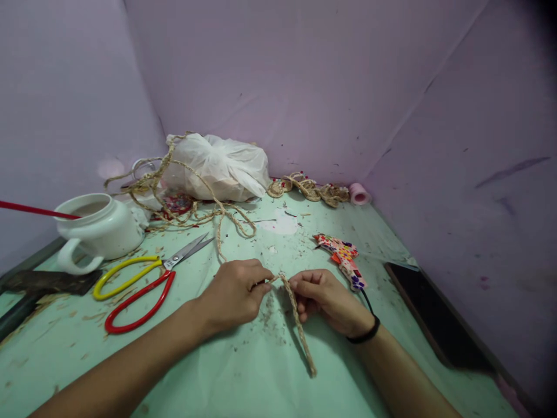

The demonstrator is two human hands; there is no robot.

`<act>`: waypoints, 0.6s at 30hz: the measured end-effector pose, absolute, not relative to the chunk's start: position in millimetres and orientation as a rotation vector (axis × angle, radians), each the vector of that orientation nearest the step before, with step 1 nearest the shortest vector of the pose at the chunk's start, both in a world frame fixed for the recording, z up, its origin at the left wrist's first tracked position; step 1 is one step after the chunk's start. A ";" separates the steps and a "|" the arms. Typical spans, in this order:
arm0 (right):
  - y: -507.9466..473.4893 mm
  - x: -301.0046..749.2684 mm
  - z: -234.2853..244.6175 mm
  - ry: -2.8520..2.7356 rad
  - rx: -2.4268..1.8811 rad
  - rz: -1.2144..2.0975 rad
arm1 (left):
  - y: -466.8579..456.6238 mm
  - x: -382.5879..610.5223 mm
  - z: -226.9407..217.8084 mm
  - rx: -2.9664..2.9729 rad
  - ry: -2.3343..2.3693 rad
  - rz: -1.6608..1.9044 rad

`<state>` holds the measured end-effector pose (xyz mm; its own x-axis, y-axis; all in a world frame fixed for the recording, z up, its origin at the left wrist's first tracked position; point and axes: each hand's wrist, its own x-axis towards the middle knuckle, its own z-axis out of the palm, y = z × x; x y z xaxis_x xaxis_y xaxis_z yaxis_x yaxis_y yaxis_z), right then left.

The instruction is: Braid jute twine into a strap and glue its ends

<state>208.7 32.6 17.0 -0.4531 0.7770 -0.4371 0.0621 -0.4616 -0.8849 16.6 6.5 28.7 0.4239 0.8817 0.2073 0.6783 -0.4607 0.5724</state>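
Observation:
A braided jute rope (pixel 298 319) lies on the pale green table (pixel 243 371), its free end pointing toward me. My left hand (pixel 235 293) is closed, pinching the rope where it bends near the middle. My right hand (pixel 324 296) is also closed, its fingers curled on the same rope just right of the bend. The rope runs back from my left hand to a loose tangle (pixel 174 197) at the rear left. A black band sits on my right wrist.
Large scissors with one yellow and one red handle (pixel 139 281) lie left of my hands. A white ceramic pot (pixel 98 229) holds a red stick. A white plastic bag (pixel 221 165), woven jute pieces (pixel 311 188), a pink roll (pixel 359 194), a colourful glue gun (pixel 343 258) and a dark tablet (pixel 429 307) lie around.

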 end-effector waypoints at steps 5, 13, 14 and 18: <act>29.9 205.4 18.0 -1.147 -1.289 1.901 | -0.7 29.7 22.6 2.113 1.397 0.941; 25.4 197.1 16.0 -1.021 -1.322 1.813 | -7.4 43.7 14.4 1.932 1.474 1.057; 25.0 196.3 16.2 -1.010 -1.313 1.802 | -8.1 43.7 14.6 1.960 1.468 1.057; 23.1 193.1 17.1 -0.966 -1.271 1.764 | -11.0 42.9 19.1 2.054 1.452 1.012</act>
